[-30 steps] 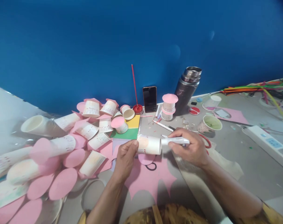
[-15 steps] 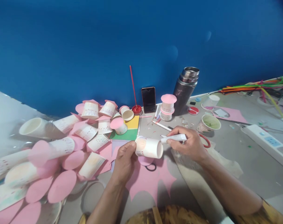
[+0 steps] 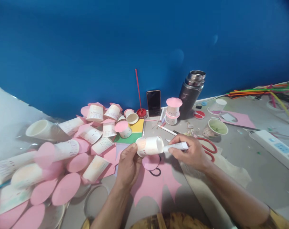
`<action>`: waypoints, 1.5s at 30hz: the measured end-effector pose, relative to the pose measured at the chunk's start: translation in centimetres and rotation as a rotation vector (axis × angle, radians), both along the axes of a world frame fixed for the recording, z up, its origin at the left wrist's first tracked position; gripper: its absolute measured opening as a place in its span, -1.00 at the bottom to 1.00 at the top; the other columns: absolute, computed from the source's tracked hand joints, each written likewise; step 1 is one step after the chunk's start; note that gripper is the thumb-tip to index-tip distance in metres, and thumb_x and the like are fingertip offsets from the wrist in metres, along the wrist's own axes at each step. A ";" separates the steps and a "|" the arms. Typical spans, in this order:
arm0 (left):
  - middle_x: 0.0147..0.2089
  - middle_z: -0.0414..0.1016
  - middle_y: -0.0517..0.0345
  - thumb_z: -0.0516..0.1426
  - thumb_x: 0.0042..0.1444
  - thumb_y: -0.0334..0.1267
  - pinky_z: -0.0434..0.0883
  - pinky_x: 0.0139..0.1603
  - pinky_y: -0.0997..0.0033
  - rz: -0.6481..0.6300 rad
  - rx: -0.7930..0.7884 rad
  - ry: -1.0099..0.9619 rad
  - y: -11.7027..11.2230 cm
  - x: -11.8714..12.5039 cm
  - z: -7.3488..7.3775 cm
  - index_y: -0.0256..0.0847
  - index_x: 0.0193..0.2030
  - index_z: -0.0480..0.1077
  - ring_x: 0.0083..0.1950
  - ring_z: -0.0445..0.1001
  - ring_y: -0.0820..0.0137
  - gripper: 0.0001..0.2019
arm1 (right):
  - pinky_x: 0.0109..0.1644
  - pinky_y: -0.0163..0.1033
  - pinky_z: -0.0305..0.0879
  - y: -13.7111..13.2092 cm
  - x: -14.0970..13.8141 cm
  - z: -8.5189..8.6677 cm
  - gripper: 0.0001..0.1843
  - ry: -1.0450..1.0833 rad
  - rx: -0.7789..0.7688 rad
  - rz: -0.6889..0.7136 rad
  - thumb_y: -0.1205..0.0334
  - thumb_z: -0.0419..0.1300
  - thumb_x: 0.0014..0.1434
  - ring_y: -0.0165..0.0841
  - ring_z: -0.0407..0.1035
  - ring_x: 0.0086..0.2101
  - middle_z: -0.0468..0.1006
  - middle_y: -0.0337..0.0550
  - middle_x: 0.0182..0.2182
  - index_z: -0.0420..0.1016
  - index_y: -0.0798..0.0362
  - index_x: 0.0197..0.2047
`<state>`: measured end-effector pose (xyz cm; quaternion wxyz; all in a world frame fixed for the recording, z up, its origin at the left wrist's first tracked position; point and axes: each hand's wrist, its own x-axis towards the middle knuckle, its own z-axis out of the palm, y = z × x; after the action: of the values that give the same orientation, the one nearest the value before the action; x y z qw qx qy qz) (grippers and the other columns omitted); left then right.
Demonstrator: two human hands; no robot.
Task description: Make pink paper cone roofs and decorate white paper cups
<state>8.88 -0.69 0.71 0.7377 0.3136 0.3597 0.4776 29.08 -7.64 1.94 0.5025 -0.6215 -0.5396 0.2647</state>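
My left hand (image 3: pixel 127 163) is closed around the base end of a white paper cup (image 3: pixel 152 145), which lies on its side in the air with its open mouth facing right. Coloured marks show on the cup's wall. Between the fingers of my right hand (image 3: pixel 190 151) is a white glue tube (image 3: pixel 175 147), its narrow end pointing left at the cup's rim. Below the cup are a pink paper disc (image 3: pixel 151 162) and a cut-out pink sheet (image 3: pixel 150 187) on the table. Red-handled scissors (image 3: pixel 209 147) lie just beyond my right hand.
Many decorated cups with pink discs (image 3: pixel 66 189) are heaped at left. At the back stand a phone (image 3: pixel 154 103), two stacked cups (image 3: pixel 173 111) and a dark flask (image 3: pixel 191 95). A patterned cup (image 3: pixel 215 128) and a power strip (image 3: pixel 275 148) are at right.
The cup in my left hand has risen slightly and shifted left. My right hand has moved a little left and down with the tube, uncovering more of the scissors. The view has shifted slightly.
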 end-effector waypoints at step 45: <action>-0.53 0.39 0.19 0.24 0.18 0.09 0.28 -0.38 0.41 -0.041 0.255 0.445 -0.6 -1.2 -2.0 -0.22 -0.42 0.52 -0.43 0.33 0.38 -0.61 | -0.47 -0.34 0.20 -0.7 0.0 0.5 -0.94 0.031 0.023 0.084 0.32 0.32 -0.05 -0.43 0.35 -0.55 0.57 -0.26 -0.54 0.59 0.06 -0.41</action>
<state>7.70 -1.34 -1.25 0.6044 0.5089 0.4434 0.4232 29.06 -8.37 2.39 0.5063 -0.5885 -0.5603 0.2888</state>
